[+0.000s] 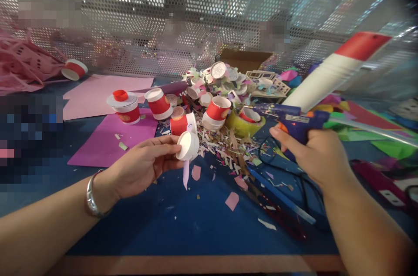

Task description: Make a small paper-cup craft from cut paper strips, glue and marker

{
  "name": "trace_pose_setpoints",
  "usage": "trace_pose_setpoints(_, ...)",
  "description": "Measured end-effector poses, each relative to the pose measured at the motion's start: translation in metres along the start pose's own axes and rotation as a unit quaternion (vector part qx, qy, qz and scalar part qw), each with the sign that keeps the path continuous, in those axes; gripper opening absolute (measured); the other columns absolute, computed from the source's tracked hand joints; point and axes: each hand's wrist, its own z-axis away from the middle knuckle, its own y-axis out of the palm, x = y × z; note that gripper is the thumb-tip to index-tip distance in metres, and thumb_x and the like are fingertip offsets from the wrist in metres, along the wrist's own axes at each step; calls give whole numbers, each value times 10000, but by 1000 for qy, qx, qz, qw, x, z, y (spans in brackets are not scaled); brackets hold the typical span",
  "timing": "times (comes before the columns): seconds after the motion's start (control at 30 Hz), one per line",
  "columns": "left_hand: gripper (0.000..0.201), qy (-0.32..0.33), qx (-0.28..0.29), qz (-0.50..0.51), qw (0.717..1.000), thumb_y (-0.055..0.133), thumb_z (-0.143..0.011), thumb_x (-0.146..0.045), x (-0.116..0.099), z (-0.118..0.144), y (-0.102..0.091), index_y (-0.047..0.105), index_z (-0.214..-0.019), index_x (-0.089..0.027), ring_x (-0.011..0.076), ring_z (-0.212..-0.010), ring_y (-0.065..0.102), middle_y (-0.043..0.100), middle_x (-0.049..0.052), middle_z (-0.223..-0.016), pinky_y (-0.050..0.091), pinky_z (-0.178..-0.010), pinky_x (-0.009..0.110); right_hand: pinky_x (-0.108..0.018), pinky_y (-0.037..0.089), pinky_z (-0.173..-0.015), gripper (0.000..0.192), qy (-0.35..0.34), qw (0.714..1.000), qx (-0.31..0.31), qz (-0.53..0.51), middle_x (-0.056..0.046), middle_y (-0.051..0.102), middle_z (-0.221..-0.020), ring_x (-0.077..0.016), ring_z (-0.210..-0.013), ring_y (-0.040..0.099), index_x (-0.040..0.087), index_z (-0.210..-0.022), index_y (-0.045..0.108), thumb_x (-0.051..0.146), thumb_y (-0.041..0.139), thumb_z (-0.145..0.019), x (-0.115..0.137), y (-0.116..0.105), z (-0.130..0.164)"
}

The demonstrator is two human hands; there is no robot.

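My left hand [143, 160] pinches a small white cup-shaped piece [188, 145] with its flat round face turned towards me. A lilac paper strip [186, 175] hangs from beneath it. Just behind is a red and white paper cup [180, 124] on its side; whether it touches the white piece I cannot tell. My right hand [316, 154] is wrapped round the handle of a dark blue glue gun [295, 119], its nozzle pointing left. Upright paper cups [159, 104] stand beyond my left hand, one [127, 112] topped by a white disc and a red ring [120, 95].
Paper scraps [225, 149] and a heap of cut cup pieces [217, 78] fill the middle. Scissors [281, 215], a blue stick [282, 195] and a black cord [303, 180] lie near my right arm. Purple paper [104, 141] lies left; a perforated metal panel [137, 19] closes the back.
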Motion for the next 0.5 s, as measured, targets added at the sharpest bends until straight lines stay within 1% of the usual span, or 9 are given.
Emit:
trace_pose_setpoints(0.13,168,2,8,-10,1000,632,-919,-49,1,-1,-2,776,-902,-132,116,-775,674,669,55,-937,666,-739,207,-363,385,-547,424,38,998,0,40,-46,580,-440,-253,-484,568,233,-484,573,569,701,-708,-14,-1,-13)
trace_pose_setpoints(0.27,171,11,14,-43,999,626,-933,-70,1,-1,0,780,-906,-140,123,-803,678,674,54,-944,656,-723,191,-345,371,-525,419,56,997,15,41,-51,612,-461,-231,-468,562,203,-547,617,564,742,-720,-23,5,-20)
trace_pose_setpoints(0.33,181,13,22,-66,998,615,-949,-90,1,0,1,783,-909,-147,123,-815,681,688,57,-982,646,-719,178,-332,379,-525,414,55,998,17,25,-47,628,-485,-223,-485,576,185,-617,658,570,749,-737,-25,10,-23)
trace_pose_setpoints(0.4,178,19,33,-80,996,617,-958,-111,1,0,1,785,-917,-151,118,-819,679,697,58,-1010,634,-717,164,-315,393,-532,408,46,999,14,-7,-39,657,-543,-212,-524,594,169,-743,704,574,747,-755,-27,16,-27)
trace_pose_setpoints(0.47,166,28,43,-89,995,628,-956,-123,1,0,1,789,-926,-157,114,-827,675,701,50,-1001,626,-729,160,-296,422,-548,421,31,998,9,-55,-38,707,-660,-193,-575,611,164,-898,718,567,738,-775,-28,21,-30)
trace_pose_setpoints(0.5,161,32,46,-93,994,636,-952,-126,1,0,0,790,-922,-161,113,-829,673,703,46,-988,623,-736,160,-291,445,-571,426,24,997,6,-79,-48,733,-738,-187,-613,625,166,-944,712,559,736,-781,-28,24,-31)
